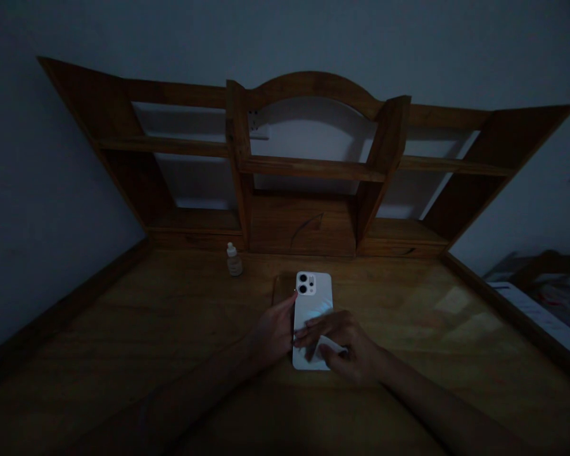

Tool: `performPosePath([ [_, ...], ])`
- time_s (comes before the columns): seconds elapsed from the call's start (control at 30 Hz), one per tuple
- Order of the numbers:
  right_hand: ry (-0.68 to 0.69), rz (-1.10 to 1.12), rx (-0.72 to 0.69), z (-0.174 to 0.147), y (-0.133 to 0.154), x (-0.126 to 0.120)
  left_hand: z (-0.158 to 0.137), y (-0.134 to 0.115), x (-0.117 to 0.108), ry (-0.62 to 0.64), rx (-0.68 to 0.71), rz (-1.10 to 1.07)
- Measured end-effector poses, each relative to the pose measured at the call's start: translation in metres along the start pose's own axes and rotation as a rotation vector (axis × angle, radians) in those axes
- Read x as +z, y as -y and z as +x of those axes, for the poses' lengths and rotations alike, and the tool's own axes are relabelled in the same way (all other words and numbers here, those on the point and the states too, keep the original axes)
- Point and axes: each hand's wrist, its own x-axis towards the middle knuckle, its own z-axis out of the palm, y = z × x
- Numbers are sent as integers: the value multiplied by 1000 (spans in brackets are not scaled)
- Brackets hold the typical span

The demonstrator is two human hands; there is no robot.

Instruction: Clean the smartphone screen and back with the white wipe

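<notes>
While the left hand (273,332) holds the phone (319,305) by its edge in front of the shelf (308,166), seemingly to steady it, the right hand (351,345) pinches a tissue (331,344) over its back, the bottle (234,263) standing nearer the shelf, clear of both.

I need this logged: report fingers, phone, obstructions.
Left fingers at left edge of phone; right fingers holding white sheet over its lower back. Phone camera side up. Small bottle stands apart, not in the way.
</notes>
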Motion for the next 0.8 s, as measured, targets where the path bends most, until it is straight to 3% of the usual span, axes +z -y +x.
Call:
performPosePath([
  [0.27, -71, -22, -7, -2, -6, 2, 2, 2, -3, 35, 13, -83],
  [0.47, -670, -90, 188, 3, -17, -15, -4, -5, 6, -103, 18, -90],
  [0.6, -982, 100, 368, 7, -26, -26, -6, -4, 3, -101, -13, -71],
  [0.67, -1000, 119, 371, 9, -28, -26, -7, -3, 2, -114, -8, -71],
  [0.8, -741, -32, 235, 7, -29, -18, -8, -3, 5, -130, 1, -70],
])
